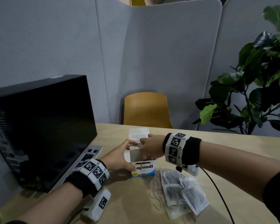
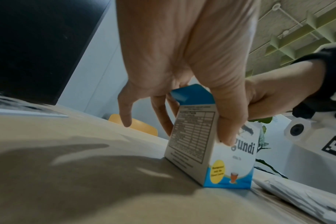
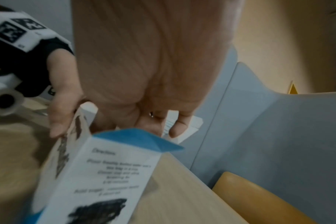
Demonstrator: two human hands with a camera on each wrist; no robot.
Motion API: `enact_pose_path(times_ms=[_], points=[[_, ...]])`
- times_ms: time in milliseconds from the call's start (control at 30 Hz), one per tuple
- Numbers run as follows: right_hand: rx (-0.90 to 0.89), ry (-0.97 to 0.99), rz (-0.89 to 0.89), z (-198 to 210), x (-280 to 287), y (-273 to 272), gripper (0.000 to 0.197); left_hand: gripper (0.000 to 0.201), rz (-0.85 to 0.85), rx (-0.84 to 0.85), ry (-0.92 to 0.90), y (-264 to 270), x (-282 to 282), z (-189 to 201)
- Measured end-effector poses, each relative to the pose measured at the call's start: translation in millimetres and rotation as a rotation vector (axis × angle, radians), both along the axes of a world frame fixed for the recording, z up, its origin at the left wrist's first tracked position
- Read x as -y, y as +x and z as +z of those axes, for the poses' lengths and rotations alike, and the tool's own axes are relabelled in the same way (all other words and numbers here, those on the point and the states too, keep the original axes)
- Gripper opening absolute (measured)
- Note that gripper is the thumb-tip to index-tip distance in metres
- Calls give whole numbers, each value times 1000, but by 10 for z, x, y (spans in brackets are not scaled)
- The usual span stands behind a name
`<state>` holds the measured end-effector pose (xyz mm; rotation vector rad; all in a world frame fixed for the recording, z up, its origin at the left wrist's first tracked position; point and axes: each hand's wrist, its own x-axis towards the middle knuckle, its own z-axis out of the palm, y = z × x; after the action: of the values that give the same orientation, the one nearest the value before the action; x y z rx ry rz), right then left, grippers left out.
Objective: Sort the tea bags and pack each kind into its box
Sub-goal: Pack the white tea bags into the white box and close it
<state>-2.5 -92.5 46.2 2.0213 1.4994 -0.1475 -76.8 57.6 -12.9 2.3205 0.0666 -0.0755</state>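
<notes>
A white and blue tea box (image 1: 143,169) marked "agundi" stands upright on the wooden table (image 1: 225,152), its lid flap (image 1: 138,134) raised. My left hand (image 1: 131,157) grips the box from its left side, thumb on the front face and fingers behind; the left wrist view shows that hand (image 2: 196,127) on the box (image 2: 192,144). My right hand (image 1: 145,151) reaches down into the open top. In the right wrist view its fingers (image 3: 179,128) dip behind the box (image 3: 105,166); what they hold is hidden. A pile of white-wrapped tea bags (image 1: 181,191) with loose strings lies right of the box.
A black computer case (image 1: 39,126) stands at the left, a silver laptop edge (image 1: 92,151) beside it. A yellow chair (image 1: 145,109) and grey partitions (image 1: 160,62) are behind the table, a leafy plant (image 1: 257,94) at the right. A black cable (image 1: 217,189) crosses the table.
</notes>
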Motion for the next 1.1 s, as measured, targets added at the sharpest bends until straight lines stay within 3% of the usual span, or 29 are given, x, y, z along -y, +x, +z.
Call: enact_pose_path(times_ms=[200,300,367,400,467,500,533,600,667,733,833,967,1033,1100], points=[[-70,131,-112,8,198,12,29,77,-29,9,-1,-6,50,42],[-203,428,-153,102,446,-39,46,90,2,52,62,-70,134,139],[-255,676,-180,140,697,-62,49,88,140,213,183,-166,224,212],[-322,781,-229,136,843,-72,44,77,189,365,244,-231,296,239],[-485,833,-353,89,1148,-129,30,47,97,641,294,-373,494,267],[-529,732,-410,48,1276,-174,26,37,-16,674,298,-425,614,255],[-548,581,-458,-18,1381,-220,28,32,-139,628,294,-448,741,232],[-555,323,-513,-187,1512,-295,39,32,-322,330,325,-400,973,159],[-541,261,-531,-331,1568,-341,46,41,-399,-27,400,-261,1145,94],[-514,293,-547,-426,1598,-345,45,51,-410,-202,428,-122,1247,53],[-492,336,-551,-466,1648,-337,23,61,-364,-304,394,-8,1301,42],[-483,516,-562,-340,1788,-292,16,54,-242,-306,299,2,1257,89],[-604,681,-535,-241,1835,-279,19,44,-203,-248,221,-25,1180,118],[-847,862,-554,-180,1819,-303,19,29,-152,-157,70,-67,1108,130]])
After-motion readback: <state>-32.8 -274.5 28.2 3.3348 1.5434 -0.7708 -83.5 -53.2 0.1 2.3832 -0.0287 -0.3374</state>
